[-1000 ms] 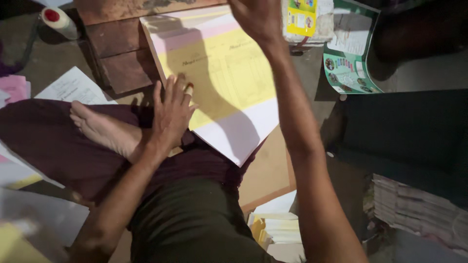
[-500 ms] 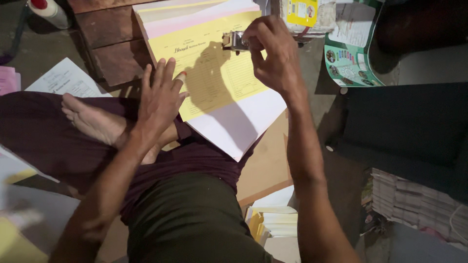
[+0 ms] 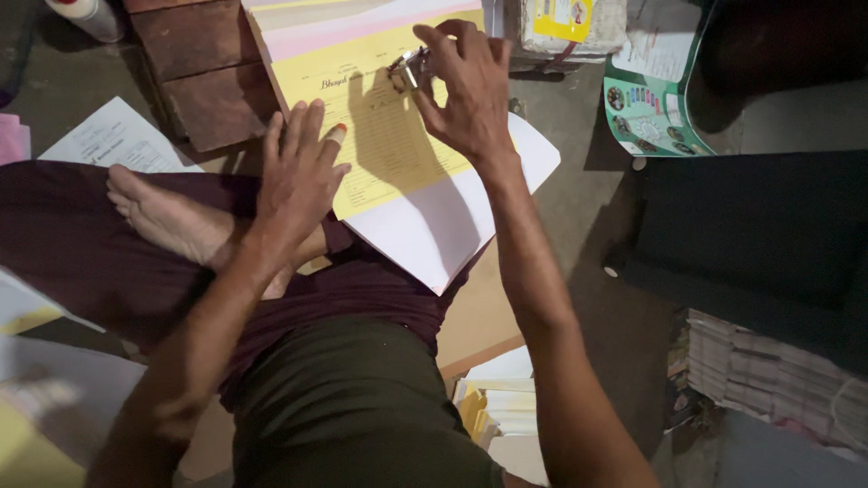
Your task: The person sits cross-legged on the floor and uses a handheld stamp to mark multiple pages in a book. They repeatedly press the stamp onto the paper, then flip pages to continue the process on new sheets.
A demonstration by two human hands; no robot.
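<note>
Fingers (image 3: pixel 452 54) of your right hand (image 3: pixel 466 95) pinched a small metal stapler (image 3: pixel 407 65) over the yellow form (image 3: pixel 380 136); your left hand (image 3: pixel 298 176) lay flat, open, pressing its edge.

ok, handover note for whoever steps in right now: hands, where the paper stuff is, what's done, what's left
Left hand: flat, palm down on the left edge of the yellow form, pinning the paper stack on the lap.
Right hand: pinching a small metal clip at the top of the yellow form.
Stack order visible: pink sheet above, yellow in the middle, white at the bottom, resting against the wooden block.
Done: sheets gathered and held aligned. Whether the clip has bitten the sheets cannot be told.
Left: seating the clip appears unfinished. More paper piles lie beside the knee.
</note>
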